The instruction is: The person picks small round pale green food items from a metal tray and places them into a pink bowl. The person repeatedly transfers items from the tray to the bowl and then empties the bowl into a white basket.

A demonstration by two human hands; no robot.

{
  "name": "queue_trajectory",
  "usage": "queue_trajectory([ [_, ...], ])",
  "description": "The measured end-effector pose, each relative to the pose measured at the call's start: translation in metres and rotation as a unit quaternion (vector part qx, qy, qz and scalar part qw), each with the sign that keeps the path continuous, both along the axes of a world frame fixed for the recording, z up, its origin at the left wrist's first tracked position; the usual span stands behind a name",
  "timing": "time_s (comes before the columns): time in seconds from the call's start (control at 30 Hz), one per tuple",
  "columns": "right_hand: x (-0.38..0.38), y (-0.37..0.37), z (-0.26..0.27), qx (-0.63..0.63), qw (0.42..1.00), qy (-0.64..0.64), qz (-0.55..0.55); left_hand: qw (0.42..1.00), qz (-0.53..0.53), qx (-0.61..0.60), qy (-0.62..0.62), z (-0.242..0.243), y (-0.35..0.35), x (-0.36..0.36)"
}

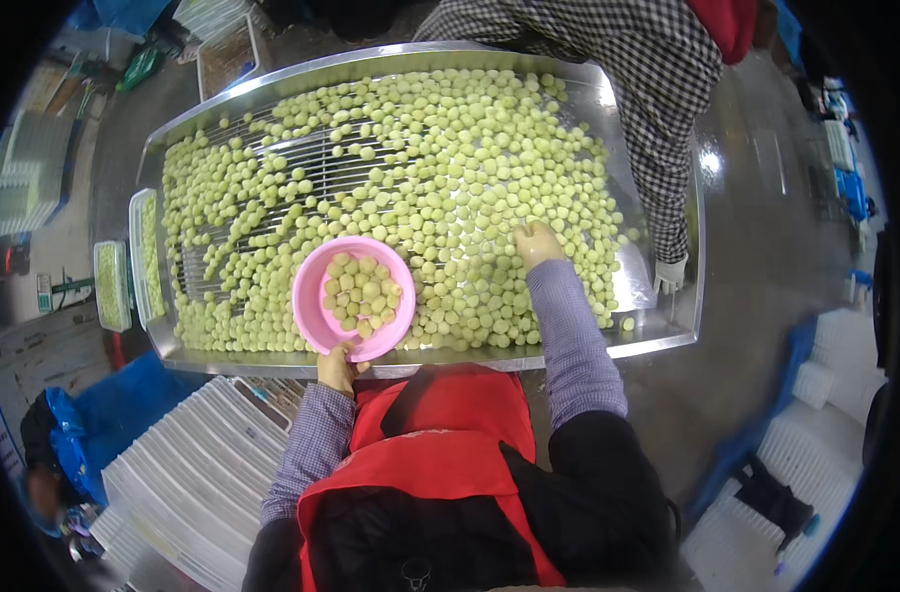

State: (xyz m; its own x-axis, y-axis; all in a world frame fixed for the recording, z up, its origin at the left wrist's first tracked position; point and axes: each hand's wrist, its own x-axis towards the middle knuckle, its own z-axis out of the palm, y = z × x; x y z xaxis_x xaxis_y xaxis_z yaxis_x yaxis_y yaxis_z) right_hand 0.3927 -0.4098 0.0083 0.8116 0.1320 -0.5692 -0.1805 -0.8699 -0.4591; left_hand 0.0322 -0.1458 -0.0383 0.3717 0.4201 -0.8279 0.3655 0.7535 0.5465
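Note:
My left hand [337, 368] grips the near rim of a pink plastic bowl [311, 329], thumb towards its inside. Inside the bowl lies a heap of small round yellowish-green produce [361, 288]. The bowl is over the near side of a long stainless-steel sorting table [450, 49]. Many round pale-green pieces of produce [487, 148] cover the table, lying thickest in the middle and on the right. Among them, right of the bowl, is my right hand [539, 244], which appears gloved. Its fingers are turned down and partly hidden, so any piece in them cannot be made out.
Across the table, a co-worker in checked sleeves [661, 163] rests a gloved hand [670, 275] at its right end. Slotted bars [324, 159] show through at left. Filled clear tubs [112, 285] stand beyond the left end. Stacked plastic trays [198, 473] are close on my left.

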Motion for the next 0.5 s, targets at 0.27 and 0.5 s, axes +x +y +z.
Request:
queue_trajectory([
  [0.27,-0.125,0.139,0.051,0.357,0.884,-0.046,0.299,0.995,-0.075,0.057,0.039,0.010,-0.001,0.007],
  [0.5,-0.113,0.144,0.037,0.303,0.948,0.025,0.091,0.981,0.149,-0.128,-0.008,0.008,0.038,-0.043],
])
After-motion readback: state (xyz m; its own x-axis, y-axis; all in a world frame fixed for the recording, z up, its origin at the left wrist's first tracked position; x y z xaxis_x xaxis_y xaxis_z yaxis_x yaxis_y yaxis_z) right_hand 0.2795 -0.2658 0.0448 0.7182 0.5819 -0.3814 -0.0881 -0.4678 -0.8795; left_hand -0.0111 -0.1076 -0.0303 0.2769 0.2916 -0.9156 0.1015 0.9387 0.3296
